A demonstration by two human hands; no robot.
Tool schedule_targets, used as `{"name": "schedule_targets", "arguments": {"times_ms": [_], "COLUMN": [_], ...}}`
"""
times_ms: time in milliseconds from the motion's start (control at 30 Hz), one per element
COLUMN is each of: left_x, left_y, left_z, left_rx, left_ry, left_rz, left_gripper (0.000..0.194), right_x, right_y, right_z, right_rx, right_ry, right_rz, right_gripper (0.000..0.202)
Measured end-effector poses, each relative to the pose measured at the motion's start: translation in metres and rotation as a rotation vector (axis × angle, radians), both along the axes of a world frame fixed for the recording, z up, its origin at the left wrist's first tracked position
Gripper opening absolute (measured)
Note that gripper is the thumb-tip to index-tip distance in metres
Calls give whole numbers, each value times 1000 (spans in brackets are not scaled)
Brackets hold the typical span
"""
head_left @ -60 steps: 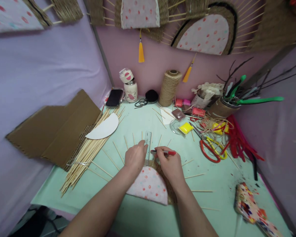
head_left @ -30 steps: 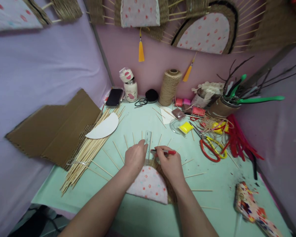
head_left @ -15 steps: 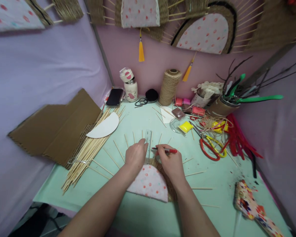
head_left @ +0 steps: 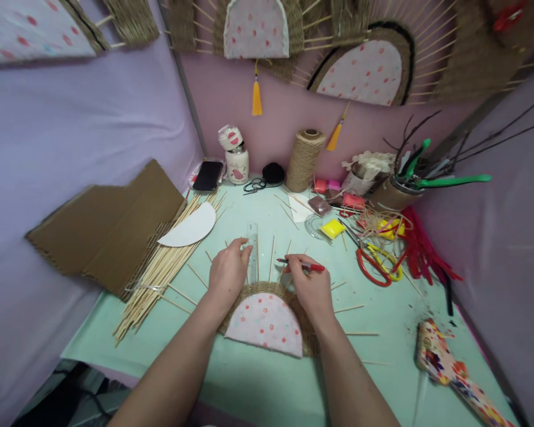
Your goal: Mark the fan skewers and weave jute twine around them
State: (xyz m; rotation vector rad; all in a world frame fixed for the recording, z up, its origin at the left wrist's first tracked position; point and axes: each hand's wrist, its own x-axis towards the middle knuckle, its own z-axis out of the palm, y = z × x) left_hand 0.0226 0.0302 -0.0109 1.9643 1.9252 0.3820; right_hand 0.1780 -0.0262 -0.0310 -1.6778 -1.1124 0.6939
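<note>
A half-round piece with white, red-dotted fabric (head_left: 266, 323) and a woven twine border (head_left: 267, 289) lies on the table, thin sticks (head_left: 272, 259) fanning out from its curved edge. My left hand (head_left: 228, 268) is closed on a clear ruler (head_left: 253, 252), which stands lengthwise beside a stick at the upper left of the border. My right hand (head_left: 309, 283) pinches a red pen (head_left: 312, 267), its dark tip pointing left, above the sticks right of centre.
Left lie a stick bundle (head_left: 148, 296), a white paper half-round (head_left: 189, 226) and cardboard (head_left: 111, 228). Behind stand a twine spool (head_left: 304, 161) and a bottle (head_left: 237, 165). At right are scissors (head_left: 372, 268), red strips (head_left: 420, 246), a tool pot (head_left: 394, 193) and a patterned glue gun (head_left: 445, 365).
My left hand has moved left with the ruler, from the middle sticks to ones further left. My right hand and the pen have shifted slightly right, and the camera view has moved a little.
</note>
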Motion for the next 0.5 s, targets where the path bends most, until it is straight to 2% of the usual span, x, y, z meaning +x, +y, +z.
{"name": "schedule_targets", "arguments": {"times_ms": [200, 500], "left_x": [-9, -1], "left_y": [-8, -11], "left_z": [-3, -10], "left_rx": [-50, -64], "left_ry": [-9, -3], "left_rz": [18, -10], "left_gripper": [31, 32], "right_x": [-7, -12], "right_y": [-4, -5], "right_z": [6, 5], "right_rx": [-11, -46], "right_ry": [-20, -56], "right_rz": [76, 135], "right_gripper": [26, 27]}}
